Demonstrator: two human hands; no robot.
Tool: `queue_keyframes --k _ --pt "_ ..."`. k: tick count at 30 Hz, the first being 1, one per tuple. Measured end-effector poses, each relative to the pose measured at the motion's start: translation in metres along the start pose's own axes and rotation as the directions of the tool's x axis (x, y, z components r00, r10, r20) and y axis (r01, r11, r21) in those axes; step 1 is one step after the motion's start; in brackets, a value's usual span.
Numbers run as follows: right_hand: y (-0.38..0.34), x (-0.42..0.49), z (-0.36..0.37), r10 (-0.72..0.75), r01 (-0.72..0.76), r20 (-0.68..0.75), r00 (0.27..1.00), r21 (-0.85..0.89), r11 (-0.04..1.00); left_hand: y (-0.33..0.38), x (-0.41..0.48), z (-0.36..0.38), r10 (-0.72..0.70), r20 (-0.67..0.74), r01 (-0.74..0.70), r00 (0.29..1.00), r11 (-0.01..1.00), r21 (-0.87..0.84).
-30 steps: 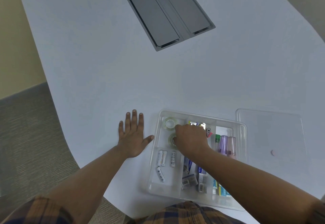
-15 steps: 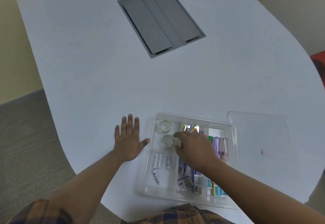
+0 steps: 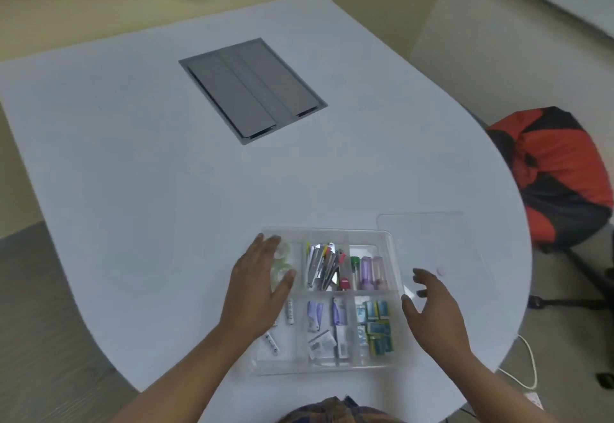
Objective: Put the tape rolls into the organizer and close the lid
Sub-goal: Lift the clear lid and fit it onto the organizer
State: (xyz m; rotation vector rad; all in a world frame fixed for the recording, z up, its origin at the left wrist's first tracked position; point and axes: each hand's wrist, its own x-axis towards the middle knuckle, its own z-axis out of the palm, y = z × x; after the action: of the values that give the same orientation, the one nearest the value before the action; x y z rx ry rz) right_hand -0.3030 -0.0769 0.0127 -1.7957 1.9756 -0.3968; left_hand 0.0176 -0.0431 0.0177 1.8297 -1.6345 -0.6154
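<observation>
A clear plastic organizer with several compartments sits on the white table near me. Two clear tape rolls lie in its far-left compartment, partly hidden by my left hand, which rests flat over the organizer's left side with fingers apart. The clear lid lies flat on the table to the right of the organizer. My right hand hovers open at the organizer's right edge, over the lid's near-left corner, holding nothing.
The other compartments hold batteries, clips, markers and small packets. A grey cable hatch is set in the table farther back. A chair with a red and black bag stands right of the table edge.
My left hand moved from the table onto the organizer's left side. My right hand left the tape rolls and swung right to the lid. The view shifted right.
</observation>
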Motion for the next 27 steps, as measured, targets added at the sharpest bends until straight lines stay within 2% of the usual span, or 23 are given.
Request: queue_keyframes --k 3,7,10,15,18,22,27 --pt "0.026 -0.017 -0.002 0.109 -0.106 0.040 0.993 -0.061 0.992 0.039 -0.014 0.016 0.110 0.108 -0.107 0.988 0.994 -0.033" --pt "0.053 -0.033 -0.002 0.171 -0.131 0.222 0.960 -0.182 0.975 0.075 -0.032 0.041 0.210 0.224 -0.202 0.952 0.978 -0.060" --pt "0.071 -0.036 -0.002 0.104 -0.022 0.311 0.945 -0.256 0.966 0.095 -0.038 0.059 0.245 0.278 -0.250 0.929 0.968 -0.017" --pt "0.080 -0.024 -0.002 -0.115 0.229 0.306 0.945 -0.368 0.901 0.124 -0.039 0.083 0.216 0.311 -0.232 0.926 0.973 0.015" --pt "0.082 -0.015 -0.007 -0.273 0.332 0.210 0.939 -0.350 0.876 0.138 -0.039 0.094 0.202 0.318 -0.223 0.926 0.974 0.030" --pt "0.083 0.008 -0.035 -0.433 0.406 -0.087 0.897 -0.221 0.887 0.154 -0.034 0.100 0.156 0.274 -0.167 0.949 0.986 0.019" --pt "0.071 0.052 -0.096 -0.422 0.397 -0.295 0.857 -0.142 0.907 0.168 -0.016 0.098 0.101 0.120 -0.098 0.988 0.995 -0.029"
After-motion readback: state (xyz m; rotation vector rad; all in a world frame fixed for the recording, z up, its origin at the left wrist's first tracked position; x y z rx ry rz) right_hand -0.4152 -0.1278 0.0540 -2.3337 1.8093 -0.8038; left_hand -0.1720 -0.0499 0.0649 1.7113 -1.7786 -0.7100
